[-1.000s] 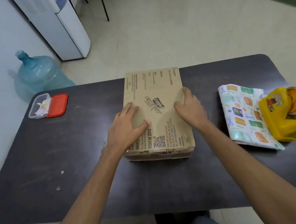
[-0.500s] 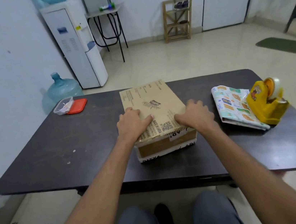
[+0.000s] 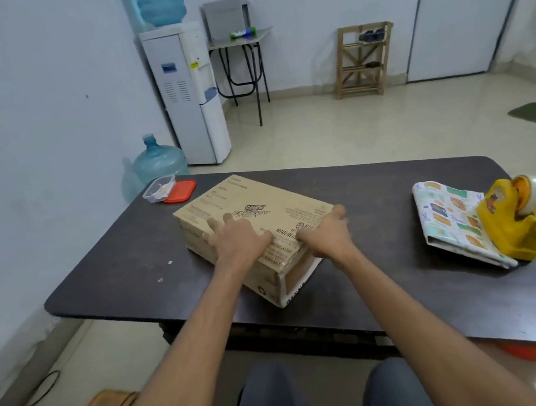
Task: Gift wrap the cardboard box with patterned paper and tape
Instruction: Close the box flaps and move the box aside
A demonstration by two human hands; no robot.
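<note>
A brown printed cardboard box (image 3: 253, 204) lies flat on the dark table (image 3: 390, 289), turned at an angle with one corner toward me. My left hand (image 3: 237, 242) rests on its top near the left side, fingers spread and fairly straight. My right hand (image 3: 327, 234) lies on the top at the near right edge, fingers reaching over that edge. Folded patterned wrapping paper (image 3: 449, 216) lies at the table's right. A yellow tape dispenser (image 3: 514, 221) with a roll of tape stands on the paper's right end.
A clear plastic tub (image 3: 158, 189) and its red lid (image 3: 180, 191) sit at the table's far left corner. Behind stand a water dispenser (image 3: 187, 90), a blue water jug (image 3: 159, 161), a small side table (image 3: 238, 39) and a wooden rack (image 3: 364, 59).
The box has turned from square-on to angled, its near end swinging right under both hands. The view has tilted up, showing more of the room.
</note>
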